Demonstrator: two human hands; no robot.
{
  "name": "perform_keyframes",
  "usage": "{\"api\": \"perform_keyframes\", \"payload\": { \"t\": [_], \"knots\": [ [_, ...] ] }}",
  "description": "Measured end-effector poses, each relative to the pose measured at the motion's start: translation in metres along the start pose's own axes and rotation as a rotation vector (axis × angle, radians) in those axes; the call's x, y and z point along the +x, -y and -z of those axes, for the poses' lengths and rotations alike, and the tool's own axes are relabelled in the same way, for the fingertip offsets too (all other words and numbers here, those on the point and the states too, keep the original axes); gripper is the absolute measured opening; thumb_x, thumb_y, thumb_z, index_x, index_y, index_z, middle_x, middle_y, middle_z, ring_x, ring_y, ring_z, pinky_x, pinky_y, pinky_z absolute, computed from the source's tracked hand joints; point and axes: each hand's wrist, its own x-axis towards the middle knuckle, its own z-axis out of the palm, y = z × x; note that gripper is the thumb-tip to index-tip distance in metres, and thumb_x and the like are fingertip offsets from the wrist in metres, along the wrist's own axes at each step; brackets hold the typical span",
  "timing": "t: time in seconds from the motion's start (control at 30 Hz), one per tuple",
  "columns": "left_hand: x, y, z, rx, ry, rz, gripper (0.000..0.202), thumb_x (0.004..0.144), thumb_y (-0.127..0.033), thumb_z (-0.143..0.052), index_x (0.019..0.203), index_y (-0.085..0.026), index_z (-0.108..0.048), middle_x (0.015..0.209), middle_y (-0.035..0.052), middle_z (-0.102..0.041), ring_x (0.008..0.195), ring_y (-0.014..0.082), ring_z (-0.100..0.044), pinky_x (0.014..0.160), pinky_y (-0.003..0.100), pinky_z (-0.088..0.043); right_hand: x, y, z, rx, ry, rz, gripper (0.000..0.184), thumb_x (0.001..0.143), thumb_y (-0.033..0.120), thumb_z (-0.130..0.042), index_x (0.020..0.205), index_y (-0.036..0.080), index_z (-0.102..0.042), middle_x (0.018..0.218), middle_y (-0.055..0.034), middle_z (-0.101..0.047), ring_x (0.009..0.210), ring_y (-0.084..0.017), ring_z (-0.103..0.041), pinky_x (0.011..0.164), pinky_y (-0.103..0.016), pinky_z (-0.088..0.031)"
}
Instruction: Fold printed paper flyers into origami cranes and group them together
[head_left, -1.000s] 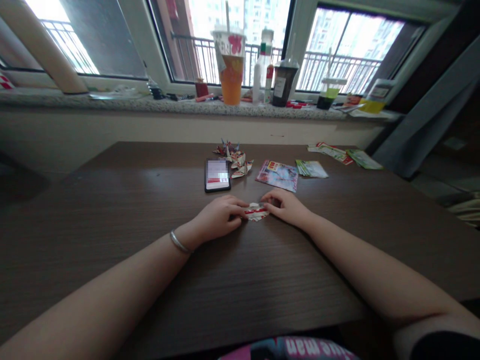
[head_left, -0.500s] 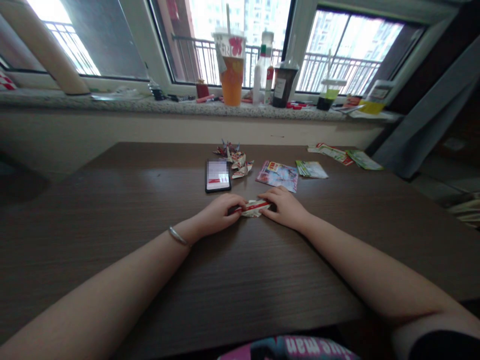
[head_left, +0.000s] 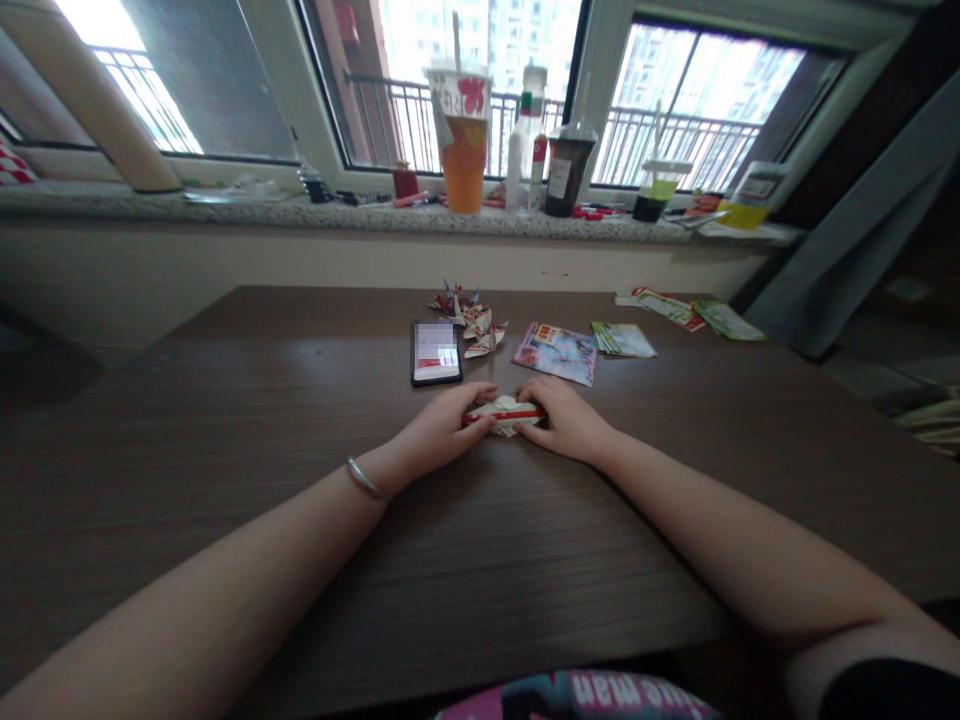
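Note:
A small piece of folded paper [head_left: 505,415], cream with a red stripe, lies between my two hands close to the table surface. My left hand [head_left: 452,412] grips its left end with thumb and fingers. On the right end, my right hand [head_left: 564,415] holds it the same way, the thumb in front and the fingers behind. Just beyond my left hand lies a smartphone [head_left: 436,353] with a lit screen. Several folded paper figures [head_left: 480,328] with pointed ends sit in a cluster beside the phone.
A colourful printed packet [head_left: 555,352] lies past my right hand, with a stack of paper sheets [head_left: 624,339] beside it. More printed paper strips [head_left: 660,305] lie at the table's back right. Drink cups [head_left: 465,160] and bottles [head_left: 527,150] stand on the windowsill [head_left: 315,222].
My left hand has shifted its grip, its fingers moving to the back edge and showing more of the paper. The red stripe now lies closer to level. My right hand has barely moved.

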Motion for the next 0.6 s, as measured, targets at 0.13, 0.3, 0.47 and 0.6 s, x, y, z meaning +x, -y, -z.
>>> {"api": "perform_keyframes", "payload": {
  "t": [0.13, 0.3, 0.47, 0.6],
  "knots": [
    [0.000, 0.000, -0.004, 0.037, -0.059, 0.059, 0.046, 0.090, -0.035, -0.052, 0.130, -0.012, -0.049, 0.129, 0.0144, -0.057, 0.117, 0.0247, -0.055, 0.101, 0.043, -0.043, 0.002, 0.006, 0.000, 0.003, 0.005, -0.020, 0.022, 0.081, 0.030, -0.062, 0.097, 0.017, -0.055, 0.097, -0.0086, -0.062, 0.090, -0.021, -0.055, 0.081, -0.034, -0.045],
    [0.002, -0.009, -0.003, 0.012, -0.042, 0.048, 0.028, 0.092, -0.033, -0.050, 0.111, -0.017, -0.061, 0.108, 0.0081, -0.068, 0.098, 0.0216, -0.062, 0.087, 0.036, -0.049, 0.003, 0.013, 0.000, 0.017, -0.012, -0.120, 0.023, 0.078, 0.028, -0.063, 0.097, 0.019, -0.054, 0.093, -0.0064, -0.063, 0.083, -0.020, -0.058, 0.075, -0.032, -0.046],
    [0.001, -0.015, 0.001, -0.015, -0.083, 0.068, 0.020, 0.090, -0.031, -0.053, 0.102, -0.017, -0.063, 0.095, 0.0042, -0.069, 0.086, 0.0186, -0.063, 0.076, 0.031, -0.048, 0.001, 0.015, -0.001, 0.066, -0.040, -0.170, 0.030, 0.077, 0.027, -0.064, 0.104, 0.020, -0.052, 0.100, -0.0066, -0.064, 0.087, -0.020, -0.061, 0.075, -0.032, -0.048],
    [0.000, -0.016, 0.001, 0.000, -0.095, 0.065, 0.016, 0.089, -0.028, -0.054, 0.097, -0.018, -0.063, 0.091, 0.0030, -0.069, 0.080, 0.0168, -0.062, 0.072, 0.028, -0.046, 0.000, 0.017, 0.002, 0.083, -0.052, -0.117, 0.048, 0.077, 0.033, -0.066, 0.121, 0.021, -0.049, 0.116, -0.0091, -0.063, 0.102, -0.022, -0.061, 0.085, -0.036, -0.048]
  ]
}}
